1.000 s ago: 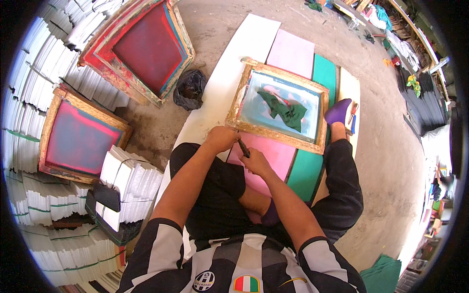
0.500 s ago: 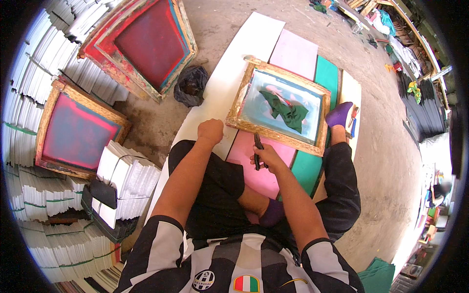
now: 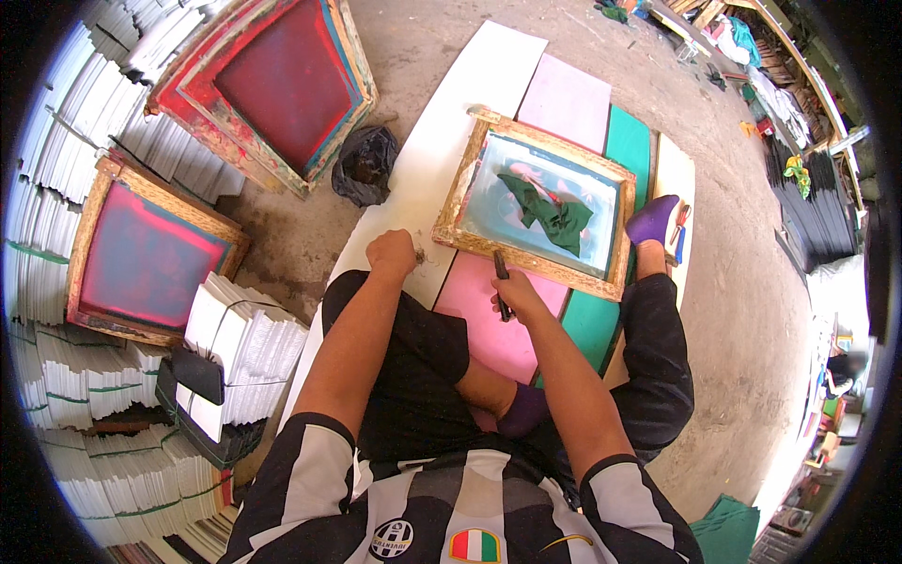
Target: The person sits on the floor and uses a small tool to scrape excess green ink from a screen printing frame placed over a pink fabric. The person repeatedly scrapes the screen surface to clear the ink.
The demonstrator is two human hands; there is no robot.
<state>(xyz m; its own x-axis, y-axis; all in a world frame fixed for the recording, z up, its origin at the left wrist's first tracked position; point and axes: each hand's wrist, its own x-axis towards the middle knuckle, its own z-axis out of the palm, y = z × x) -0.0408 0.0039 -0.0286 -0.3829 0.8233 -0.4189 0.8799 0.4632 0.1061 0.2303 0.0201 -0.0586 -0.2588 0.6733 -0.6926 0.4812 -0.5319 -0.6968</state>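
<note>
Sitting on concrete floor (image 3: 752,310); right hand (image 3: 515,293) clamping thin, rigid dark tool (image 3: 502,282) beside wooden screen frame (image 3: 451,202); left hand (image 3: 393,252) fisted, empty.

The wooden screen frame (image 3: 536,202) blocks the way ahead; bare white board (image 3: 451,113) lies open on its left.

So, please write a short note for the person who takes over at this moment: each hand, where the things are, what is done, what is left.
Left hand: closed fist, resting on the white board, holds nothing visible.
Right hand: grips a dark pen-like tool, tip at the near edge of the wooden screen frame.
The frame lies flat over the coloured sheets; a green cloth lies on its mesh.
Done: frame placed.
Left: cloth is not yet removed; tool work at the frame edge.
</note>
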